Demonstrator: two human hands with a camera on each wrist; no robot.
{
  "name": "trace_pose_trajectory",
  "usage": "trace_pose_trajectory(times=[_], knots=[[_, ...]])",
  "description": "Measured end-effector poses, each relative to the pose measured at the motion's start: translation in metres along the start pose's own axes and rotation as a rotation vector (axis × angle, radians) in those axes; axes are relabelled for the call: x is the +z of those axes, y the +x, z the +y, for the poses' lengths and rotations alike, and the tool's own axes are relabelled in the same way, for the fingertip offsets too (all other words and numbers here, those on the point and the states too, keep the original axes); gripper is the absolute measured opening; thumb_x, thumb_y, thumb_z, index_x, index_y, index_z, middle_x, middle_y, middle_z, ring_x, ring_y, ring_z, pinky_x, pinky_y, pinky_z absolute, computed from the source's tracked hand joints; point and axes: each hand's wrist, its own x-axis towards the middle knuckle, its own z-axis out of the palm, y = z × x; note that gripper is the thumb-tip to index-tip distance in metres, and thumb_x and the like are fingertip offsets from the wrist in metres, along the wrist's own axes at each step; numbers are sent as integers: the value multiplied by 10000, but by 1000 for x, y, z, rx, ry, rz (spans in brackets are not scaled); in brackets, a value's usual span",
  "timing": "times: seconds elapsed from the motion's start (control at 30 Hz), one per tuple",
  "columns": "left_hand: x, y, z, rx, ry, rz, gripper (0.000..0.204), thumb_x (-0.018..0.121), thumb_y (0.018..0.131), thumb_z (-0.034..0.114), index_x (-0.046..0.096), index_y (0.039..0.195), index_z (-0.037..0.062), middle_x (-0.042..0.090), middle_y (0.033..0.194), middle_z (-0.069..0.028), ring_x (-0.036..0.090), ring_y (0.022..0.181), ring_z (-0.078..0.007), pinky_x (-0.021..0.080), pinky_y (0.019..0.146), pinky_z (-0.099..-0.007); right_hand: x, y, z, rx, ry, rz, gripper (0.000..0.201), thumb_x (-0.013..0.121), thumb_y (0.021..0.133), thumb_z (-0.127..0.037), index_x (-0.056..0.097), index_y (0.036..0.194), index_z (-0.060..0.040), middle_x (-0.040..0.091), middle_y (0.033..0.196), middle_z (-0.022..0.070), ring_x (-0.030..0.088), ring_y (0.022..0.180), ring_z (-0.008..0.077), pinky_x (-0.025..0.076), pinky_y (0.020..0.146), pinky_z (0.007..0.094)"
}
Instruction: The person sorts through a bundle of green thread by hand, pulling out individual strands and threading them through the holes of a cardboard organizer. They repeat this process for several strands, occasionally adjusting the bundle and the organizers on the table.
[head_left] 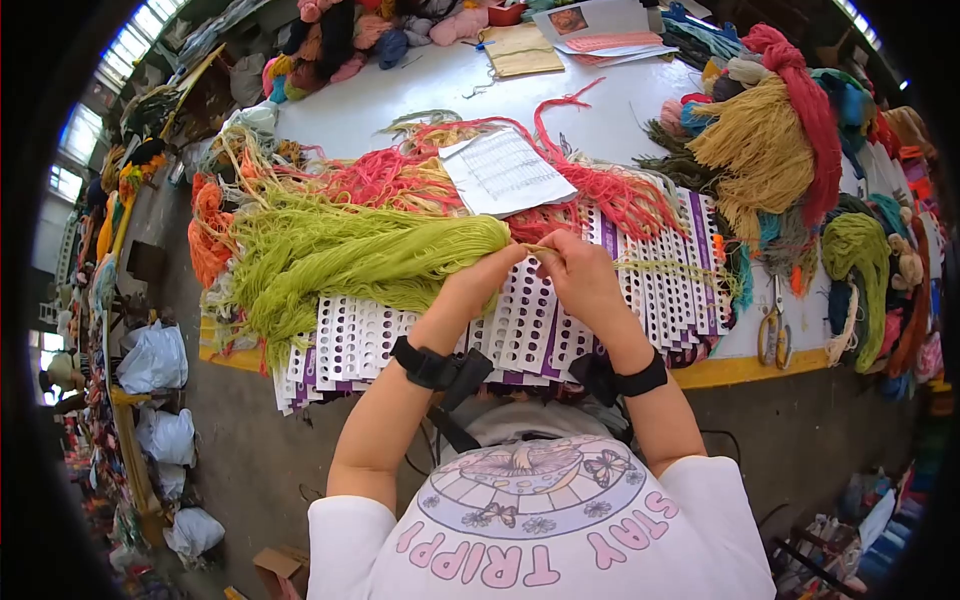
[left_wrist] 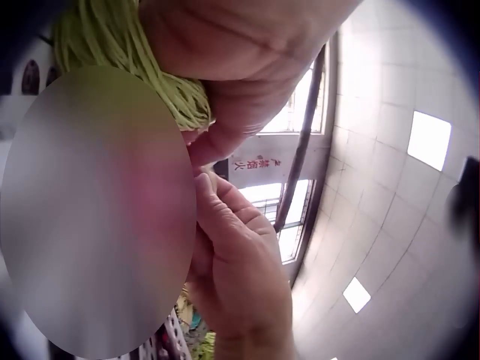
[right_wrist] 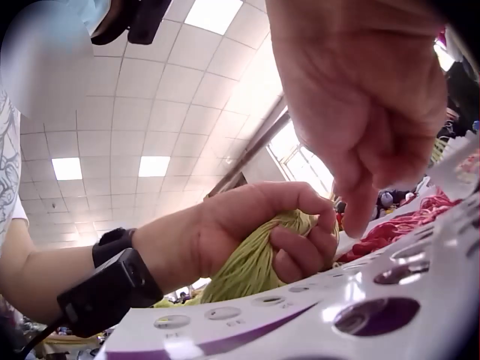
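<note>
A thick hank of yellow-green yarn [head_left: 370, 255] lies across a stack of white punched cards [head_left: 520, 320]. The left hand [head_left: 485, 275] grips the hank's right end; in the right wrist view the left hand's [right_wrist: 255, 232] fingers curl round the green yarn [right_wrist: 244, 270]. Close beside it, the right hand [head_left: 580, 280] pinches a thin strand at the end of the bundle, its fingertips meeting the left ones. In the left wrist view the right hand [left_wrist: 240, 255] has thumb and fingers together, just under the left hand [left_wrist: 240, 67].
Pink-red yarn [head_left: 385, 180] and a printed sheet [head_left: 507, 172] lie behind the hank. Scissors [head_left: 774, 335] rest at the right near the yellow table edge [head_left: 720, 373]. Yarn bundles [head_left: 765, 150] are heaped on the right, others [head_left: 370, 35] at the back.
</note>
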Motion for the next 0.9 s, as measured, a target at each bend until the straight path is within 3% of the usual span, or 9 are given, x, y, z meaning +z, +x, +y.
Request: trace_pose_trajectory(times=[0.03, 0.13, 0.23, 0.43, 0.53, 0.63, 0.73, 0.83, 0.9], knots=[[1, -3, 1, 117, 131, 71, 133, 542, 789, 177, 565, 774, 47, 493, 606, 4, 426, 509, -69, 335, 459, -212, 1, 2, 6, 25, -32, 5, 127, 525, 796, -145, 559, 838, -30, 578, 616, 126, 581, 591, 296, 439, 542, 367], [1, -7, 14, -152, 167, 39, 127, 526, 787, 152, 563, 770, 32, 505, 600, -18, 430, 488, -84, 343, 452, -230, 9, 2, 22, 38, -45, 58, 123, 565, 753, -142, 578, 787, -25, 583, 652, 143, 582, 620, 289, 440, 549, 364], [-3, 13, 9, -364, 171, -145, 128, 495, 802, 146, 560, 763, 42, 498, 577, -22, 432, 470, -94, 352, 446, -230, 11, 0, 24, 73, 26, 93, 137, 577, 728, -142, 587, 788, -19, 587, 678, 147, 586, 624, 267, 449, 561, 343], [2, 17, 16, -529, -163, -152, 128, 472, 828, 172, 553, 796, 77, 468, 557, 15, 427, 471, -82, 348, 443, -205, 7, -3, 24, 128, 95, 115, 134, 588, 702, -127, 605, 770, -13, 590, 700, 128, 589, 616, 220, 457, 579, 299], [-6, 26, 1, -629, -236, -335, 116, 481, 841, 168, 547, 788, 89, 477, 595, 31, 411, 479, -61, 354, 441, -198, 6, -3, 24, 73, 124, 111, 124, 612, 695, -107, 612, 767, -6, 591, 714, 114, 583, 620, 198, 452, 580, 274], [-4, 28, -7, -619, -261, -323, 152, 503, 845, 219, 554, 798, 84, 483, 599, 35, 412, 489, -50, 348, 446, -185, 3, -3, 27, 54, 225, 64, 118, 630, 690, -87, 621, 772, -2, 590, 724, 100, 576, 630, 179, 447, 586, 254], [2, 29, -18, -479, -271, -296, 121, 519, 827, 200, 553, 803, 86, 482, 592, 32, 423, 502, -54, 345, 454, -194, 2, -3, 30, 99, 297, 31, 116, 636, 692, -80, 627, 781, -5, 590, 734, 94, 573, 642, 170, 445, 595, 246], [3, 20, -11, -356, -166, -118, 102, 522, 814, 177, 548, 798, 80, 483, 601, 29, 413, 497, -50, 346, 446, -196, 2, -5, 27, 125, 217, 64, 114, 633, 702, -91, 629, 784, -11, 588, 733, 94, 572, 642, 173, 445, 596, 253], [-9, 15, 17, -483, -487, -128, 117, 537, 797, 181, 547, 821, 66, 516, 653, 8, 432, 503, -55, 365, 450, -185, 5, -7, 30, 85, 140, 114, 117, 632, 711, -108, 625, 780, -14, 578, 712, 94, 566, 630, 184, 442, 588, 265]])
